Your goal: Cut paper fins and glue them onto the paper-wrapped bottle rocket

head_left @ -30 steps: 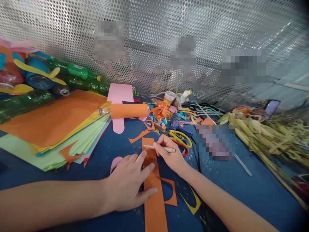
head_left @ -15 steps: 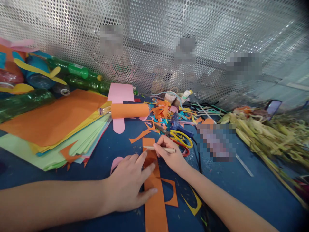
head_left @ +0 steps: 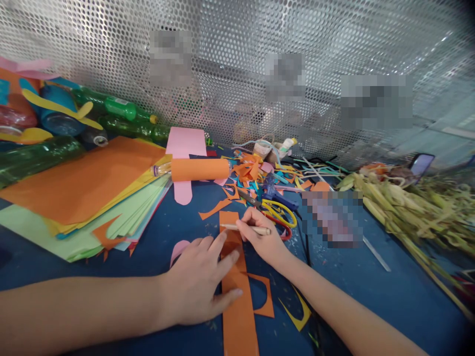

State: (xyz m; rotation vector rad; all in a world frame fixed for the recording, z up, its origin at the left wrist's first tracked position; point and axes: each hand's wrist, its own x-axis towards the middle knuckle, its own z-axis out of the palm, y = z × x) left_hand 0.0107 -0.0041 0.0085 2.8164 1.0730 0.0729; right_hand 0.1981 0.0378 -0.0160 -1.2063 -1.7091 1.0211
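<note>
A long orange paper strip (head_left: pixel 237 316) lies on the blue table, running from the bottom edge up to the middle of the view. Flat across its left side rests my left hand (head_left: pixel 202 277), fingers spread over the paper. My right hand (head_left: pixel 261 235) pinches a beige pen (head_left: pixel 261 230), whose tip is at the strip's upper left edge. Beyond the strip lies a clear bottle (head_left: pixel 162 169) wrapped in an orange paper sleeve (head_left: pixel 200 169), on top of a pink paper shape (head_left: pixel 182 193). Scissors with yellow and red handles (head_left: pixel 280 212) lie just past my right hand.
Coloured paper sheets (head_left: pixel 85 178) are stacked at left, with green bottles (head_left: pixel 122 106) behind. Paper scraps (head_left: pixel 252 168) are heaped at the centre back. Dry husks (head_left: pixel 397 207) and a phone (head_left: pixel 421 165) are at right. A perforated metal wall (head_left: pixel 230 39) bounds the table's far side.
</note>
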